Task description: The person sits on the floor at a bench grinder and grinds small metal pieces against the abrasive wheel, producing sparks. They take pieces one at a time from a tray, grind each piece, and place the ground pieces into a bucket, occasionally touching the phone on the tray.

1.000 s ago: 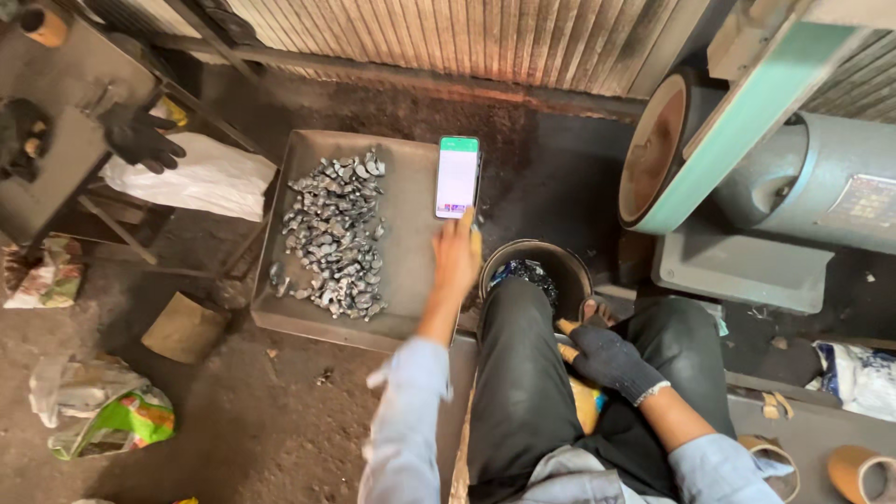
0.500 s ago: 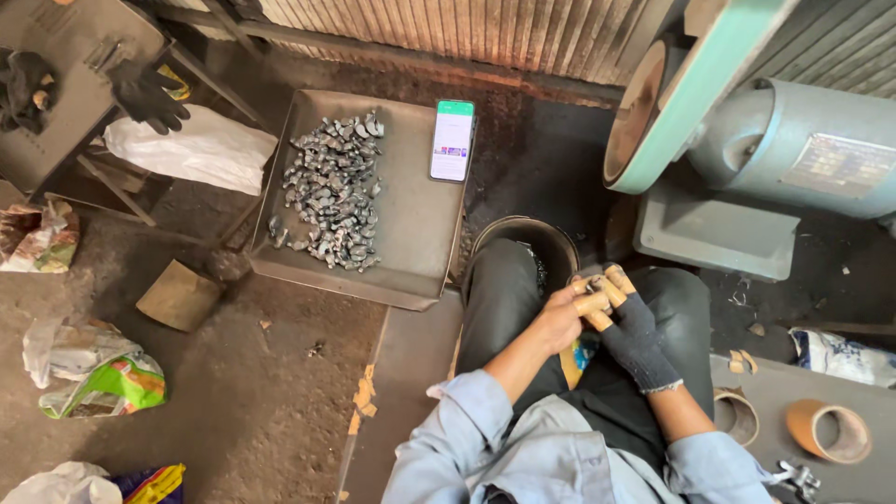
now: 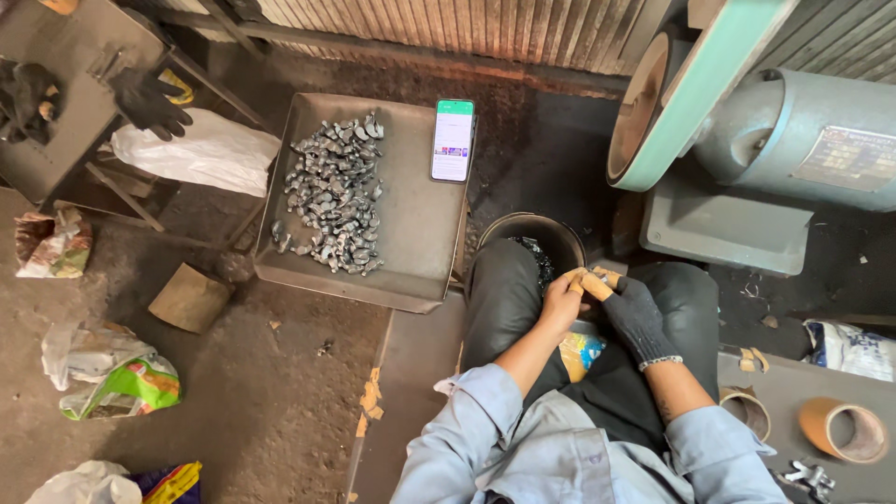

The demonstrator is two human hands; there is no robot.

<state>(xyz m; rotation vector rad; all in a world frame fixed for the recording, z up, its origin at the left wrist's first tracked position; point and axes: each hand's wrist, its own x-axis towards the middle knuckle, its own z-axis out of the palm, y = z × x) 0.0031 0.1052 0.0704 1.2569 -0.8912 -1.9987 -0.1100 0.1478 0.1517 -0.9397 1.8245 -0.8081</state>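
Seated at a belt grinder (image 3: 709, 103), viewed from above. Bare left hand (image 3: 563, 297) & dark-gloved right hand (image 3: 637, 315) meeting over the lap, just past a black bucket (image 3: 532, 233). Left fingers curled, pinching the tan-taped glove fingertips (image 3: 597, 283); right hand loosely bent, holding nothing visible. Looks like glove/tape adjustment, prep before handling parts. Next move prob. calls for a snug fit, then a reach fwd. Metal tray (image 3: 411, 243) ahead w/ heap of small grey metal pieces (image 3: 331, 191) & lit phone (image 3: 453, 140), untouched.
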